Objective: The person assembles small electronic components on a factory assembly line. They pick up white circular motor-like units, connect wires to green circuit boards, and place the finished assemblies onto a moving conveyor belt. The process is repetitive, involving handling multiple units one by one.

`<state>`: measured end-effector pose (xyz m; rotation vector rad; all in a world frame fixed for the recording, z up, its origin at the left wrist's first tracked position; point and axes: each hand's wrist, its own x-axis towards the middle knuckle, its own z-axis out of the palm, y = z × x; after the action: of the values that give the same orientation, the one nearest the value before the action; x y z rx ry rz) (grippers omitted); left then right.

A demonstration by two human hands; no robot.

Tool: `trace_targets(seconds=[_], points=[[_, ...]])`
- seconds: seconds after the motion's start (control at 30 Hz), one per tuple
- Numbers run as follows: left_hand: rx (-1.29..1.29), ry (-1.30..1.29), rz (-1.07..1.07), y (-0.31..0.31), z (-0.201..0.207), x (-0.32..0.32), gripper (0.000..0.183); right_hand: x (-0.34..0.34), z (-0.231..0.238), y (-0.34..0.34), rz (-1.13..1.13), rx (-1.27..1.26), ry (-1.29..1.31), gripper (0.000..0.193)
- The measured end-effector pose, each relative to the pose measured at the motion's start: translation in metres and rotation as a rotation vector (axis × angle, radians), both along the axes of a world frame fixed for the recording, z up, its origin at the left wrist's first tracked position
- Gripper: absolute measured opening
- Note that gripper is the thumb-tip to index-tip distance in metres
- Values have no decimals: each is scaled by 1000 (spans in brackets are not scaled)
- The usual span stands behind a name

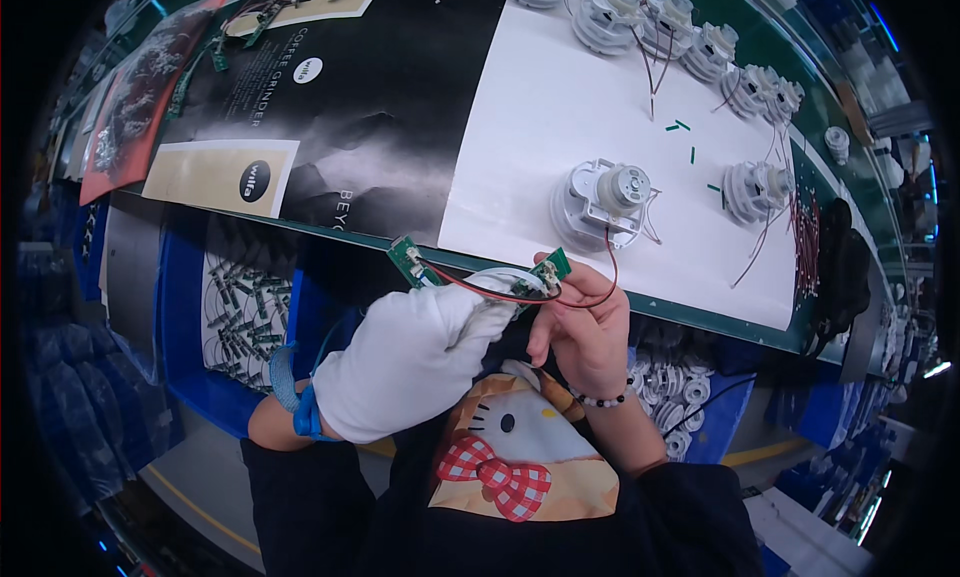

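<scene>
My left hand [410, 362], in a white glove with a blue wrist strap, is closed around small green circuit boards in front of the table edge. One green board [408, 261] sticks out above the glove; a second board [550, 269] lies at my right fingertips. Red, black and white wires [490, 285] loop between the two. My bare right hand [590, 342], with a beaded bracelet, pinches near the second board and its wires. A red wire [615, 272] runs up from there to a white motor unit [605, 205] on the white sheet just beyond.
Several similar motor units [665, 27] with loose wires stand along the far right. Small green strips [692, 155] lie on the white sheet [520, 127]. A red bag [150, 102] is far left. Below the table, a blue bin [185, 357] holds several circuit boards; white round parts [685, 387] sit right.
</scene>
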<state>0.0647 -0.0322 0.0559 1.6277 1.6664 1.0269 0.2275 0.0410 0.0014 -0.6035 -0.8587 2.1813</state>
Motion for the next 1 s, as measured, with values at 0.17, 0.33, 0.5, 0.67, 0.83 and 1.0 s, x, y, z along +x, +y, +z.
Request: trace_targets(seconds=[0.17, 0.33, 0.5, 0.67, 0.83, 1.0], points=[[13, -1, -18, 1, 1, 1, 16, 0, 1, 1, -21, 4, 9, 23], [-52, 10, -49, -1, 3, 2, 16, -1, -11, -3, -74, 64, 100, 25], [-98, -1, -61, 0, 4, 3, 15, -3, -13, -4, -84, 56, 125, 25], [-262, -143, 60, 3, 8, 0, 15, 21, 17, 24, 219, 155, -324, 26], [-317, -228, 136, 6, 11, -5, 15, 72, 34, 81, -242, 1141, -1195, 20], [-250, -170, 51, 9, 8, -5, 13, 63, 28, 106, 49, 1521, -1168, 10]])
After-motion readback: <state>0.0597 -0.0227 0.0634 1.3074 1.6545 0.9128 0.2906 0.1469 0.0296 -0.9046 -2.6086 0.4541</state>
